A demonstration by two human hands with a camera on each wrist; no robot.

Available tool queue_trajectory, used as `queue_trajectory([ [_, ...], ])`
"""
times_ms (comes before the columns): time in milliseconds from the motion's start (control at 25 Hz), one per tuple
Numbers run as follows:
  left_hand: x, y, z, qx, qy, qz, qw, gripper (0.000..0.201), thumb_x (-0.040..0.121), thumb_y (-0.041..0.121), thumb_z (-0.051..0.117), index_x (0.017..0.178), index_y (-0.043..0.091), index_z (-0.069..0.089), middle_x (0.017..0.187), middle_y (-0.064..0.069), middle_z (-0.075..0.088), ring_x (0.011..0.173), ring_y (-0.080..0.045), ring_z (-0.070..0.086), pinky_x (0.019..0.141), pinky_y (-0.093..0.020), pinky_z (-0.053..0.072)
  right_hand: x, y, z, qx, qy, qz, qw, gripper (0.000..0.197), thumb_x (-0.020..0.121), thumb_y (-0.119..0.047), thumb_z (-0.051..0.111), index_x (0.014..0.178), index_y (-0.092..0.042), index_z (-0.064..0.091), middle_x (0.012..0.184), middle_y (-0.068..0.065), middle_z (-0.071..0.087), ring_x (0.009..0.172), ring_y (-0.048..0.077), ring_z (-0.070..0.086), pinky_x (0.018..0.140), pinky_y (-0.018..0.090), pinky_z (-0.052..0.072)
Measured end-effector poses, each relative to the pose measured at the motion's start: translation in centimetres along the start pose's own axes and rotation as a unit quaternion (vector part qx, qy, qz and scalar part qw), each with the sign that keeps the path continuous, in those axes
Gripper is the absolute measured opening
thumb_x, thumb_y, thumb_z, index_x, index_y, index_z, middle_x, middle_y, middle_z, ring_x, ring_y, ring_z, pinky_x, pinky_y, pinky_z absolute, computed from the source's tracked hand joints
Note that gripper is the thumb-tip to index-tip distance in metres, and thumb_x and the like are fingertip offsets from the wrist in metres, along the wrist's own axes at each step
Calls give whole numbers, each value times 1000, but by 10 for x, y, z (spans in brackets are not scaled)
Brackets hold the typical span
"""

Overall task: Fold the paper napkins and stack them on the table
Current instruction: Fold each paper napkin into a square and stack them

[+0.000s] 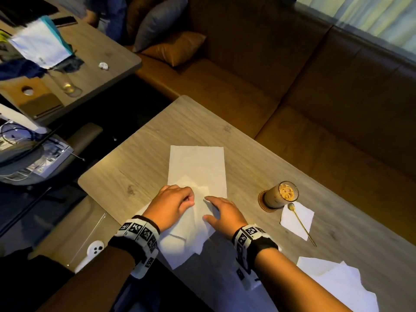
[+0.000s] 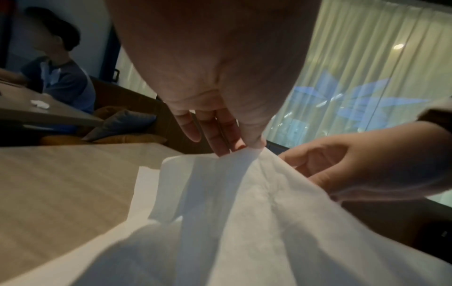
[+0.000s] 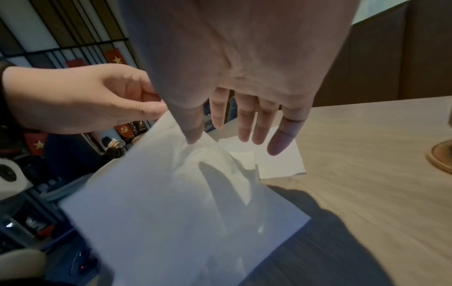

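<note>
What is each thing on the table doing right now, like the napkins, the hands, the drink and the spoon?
Napkin being folded: partly lifted, held at its top edge.
Flat napkin: lying flat on the table.
Left hand: pinching the lifted napkin.
Right hand: fingers straight, touching the napkin.
Loose napkins: unfolded, piled near the right.
Drink: upright on a coaster.
Spoon: lying on a small napkin.

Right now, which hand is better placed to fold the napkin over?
Left. The left hand already pinches the napkin at its raised edge; the right hand lies with straight fingers on it, better suited to hold it down.
</note>
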State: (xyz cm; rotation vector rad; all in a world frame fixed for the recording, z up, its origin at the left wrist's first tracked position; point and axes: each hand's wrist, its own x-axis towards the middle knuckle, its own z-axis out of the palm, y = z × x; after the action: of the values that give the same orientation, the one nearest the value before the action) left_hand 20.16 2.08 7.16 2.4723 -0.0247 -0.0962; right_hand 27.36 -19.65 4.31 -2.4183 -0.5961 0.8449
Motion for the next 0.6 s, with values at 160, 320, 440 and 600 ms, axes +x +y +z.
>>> queue_trajectory([
  [160,-10,30,-39,-56,12,1,998,9,97,37,60,90,30,59,86,10,64,88,-14,57,83,-32,45,-7,-7,-4,454,1,173,874,81,83,-49,76,154,-38,39,143,1,59,116,19,59,89,39,51],
  [320,-20,52,-65,-104,34,5,994,10,93,41,57,88,32,59,88,15,64,91,-7,59,83,-34,51,-25,-9,-9,552,-139,247,785,94,72,-77,71,150,-32,42,110,7,77,91,24,74,79,35,56],
  [440,-30,64,-76,-123,49,5,991,13,97,24,65,88,32,60,93,15,62,97,-9,60,85,-30,51,-33,-11,0,587,-162,232,758,98,64,-74,81,142,-21,53,99,7,76,87,23,74,79,36,58],
  [600,-29,65,-81,-121,52,10,991,16,97,16,66,89,29,60,113,21,59,114,-9,59,94,-25,49,-44,-23,-14,647,-98,195,731,48,80,-36,85,121,-16,69,98,8,76,86,23,74,84,40,60],
])
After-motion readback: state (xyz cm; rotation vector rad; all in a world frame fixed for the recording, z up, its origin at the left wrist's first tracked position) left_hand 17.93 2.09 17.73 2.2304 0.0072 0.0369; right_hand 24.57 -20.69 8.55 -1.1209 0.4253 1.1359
